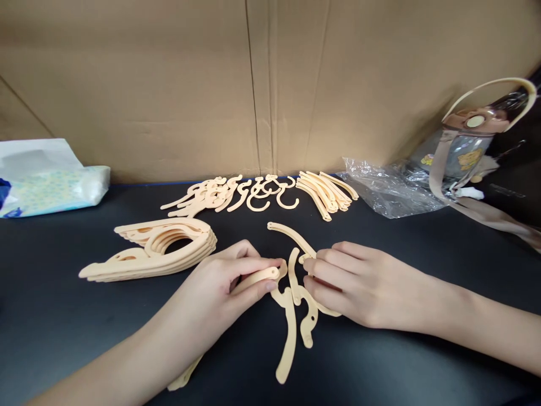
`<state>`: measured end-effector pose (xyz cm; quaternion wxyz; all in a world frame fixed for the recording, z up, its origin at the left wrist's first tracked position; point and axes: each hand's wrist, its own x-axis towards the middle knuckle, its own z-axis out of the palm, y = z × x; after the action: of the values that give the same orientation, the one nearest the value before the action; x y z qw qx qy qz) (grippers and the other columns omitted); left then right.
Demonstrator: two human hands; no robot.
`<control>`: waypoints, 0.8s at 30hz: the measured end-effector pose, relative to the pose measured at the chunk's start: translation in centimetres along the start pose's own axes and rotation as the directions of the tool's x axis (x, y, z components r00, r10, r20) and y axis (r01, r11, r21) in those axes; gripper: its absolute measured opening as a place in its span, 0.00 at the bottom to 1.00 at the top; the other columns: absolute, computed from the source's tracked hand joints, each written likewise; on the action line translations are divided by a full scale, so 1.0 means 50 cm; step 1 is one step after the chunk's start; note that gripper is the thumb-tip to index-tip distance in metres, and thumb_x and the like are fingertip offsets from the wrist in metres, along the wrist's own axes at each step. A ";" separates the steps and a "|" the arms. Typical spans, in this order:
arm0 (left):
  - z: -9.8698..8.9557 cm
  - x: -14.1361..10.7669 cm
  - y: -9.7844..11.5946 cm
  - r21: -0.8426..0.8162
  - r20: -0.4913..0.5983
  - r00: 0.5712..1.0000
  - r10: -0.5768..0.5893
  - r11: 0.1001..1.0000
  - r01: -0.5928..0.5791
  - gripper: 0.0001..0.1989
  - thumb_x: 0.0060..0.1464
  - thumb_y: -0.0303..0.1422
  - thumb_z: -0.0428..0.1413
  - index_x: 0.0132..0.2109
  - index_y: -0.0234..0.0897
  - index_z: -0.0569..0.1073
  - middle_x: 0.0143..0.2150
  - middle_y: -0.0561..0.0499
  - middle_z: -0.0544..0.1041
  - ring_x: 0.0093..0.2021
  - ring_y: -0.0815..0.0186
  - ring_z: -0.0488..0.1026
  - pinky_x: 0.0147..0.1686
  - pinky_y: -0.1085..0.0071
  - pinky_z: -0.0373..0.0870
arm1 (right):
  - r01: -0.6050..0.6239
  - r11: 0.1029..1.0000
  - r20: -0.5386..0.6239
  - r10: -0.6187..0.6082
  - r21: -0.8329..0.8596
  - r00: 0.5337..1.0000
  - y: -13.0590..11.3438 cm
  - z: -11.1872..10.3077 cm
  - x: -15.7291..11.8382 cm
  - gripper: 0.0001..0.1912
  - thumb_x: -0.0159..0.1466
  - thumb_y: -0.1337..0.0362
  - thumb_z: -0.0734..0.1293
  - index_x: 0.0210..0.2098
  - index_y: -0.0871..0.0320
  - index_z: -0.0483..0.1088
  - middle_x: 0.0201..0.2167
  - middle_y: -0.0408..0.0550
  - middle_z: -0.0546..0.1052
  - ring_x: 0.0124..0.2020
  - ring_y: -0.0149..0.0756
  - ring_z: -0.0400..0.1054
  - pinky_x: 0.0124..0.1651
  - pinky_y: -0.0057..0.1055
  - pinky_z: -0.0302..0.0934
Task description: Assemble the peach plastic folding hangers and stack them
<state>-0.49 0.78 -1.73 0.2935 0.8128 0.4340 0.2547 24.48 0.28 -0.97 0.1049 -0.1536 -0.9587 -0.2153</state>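
My left hand (232, 276) pinches a pale curved plastic hanger arm (256, 278) between thumb and fingers, its holed end pointing right. My right hand (359, 276) is curled over other loose hanger parts; its thumb and whatever lies under its fingers are hidden. From beneath it a long curved strip (291, 235) sticks out to the upper left. Between the hands lie a short curved strip (293, 276), a hook-shaped piece (310, 321) and a longer arm (288, 344) running toward me. Another pale piece (186, 376) shows partly below my left forearm.
A stack of folded hangers (147, 262) lies left on the black table (127, 321). Behind are hanger parts (207, 194), loose hooks (270, 192) and a pile of strips (327, 192). Clear plastic (384, 189), a strapped bottle (465, 149), a tissue pack (54, 189) and cardboard (169, 84) surround these.
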 end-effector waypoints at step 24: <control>-0.005 -0.022 0.013 0.119 0.054 0.993 -0.102 0.988 0.095 0.15 0.68 0.40 0.39 0.55 0.49 0.65 0.25 0.61 0.70 0.24 0.69 0.69 0.26 0.75 0.63 | -0.425 0.537 -0.007 0.626 0.728 0.780 0.017 -0.007 0.004 0.05 0.69 0.66 0.62 0.34 0.56 0.65 0.28 0.41 0.72 0.30 0.30 0.66 0.37 0.30 0.60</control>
<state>-0.84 -0.37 -1.28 0.2706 0.8133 0.4789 0.1897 24.63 0.89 -0.29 0.3425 -0.3557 -0.8502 0.1825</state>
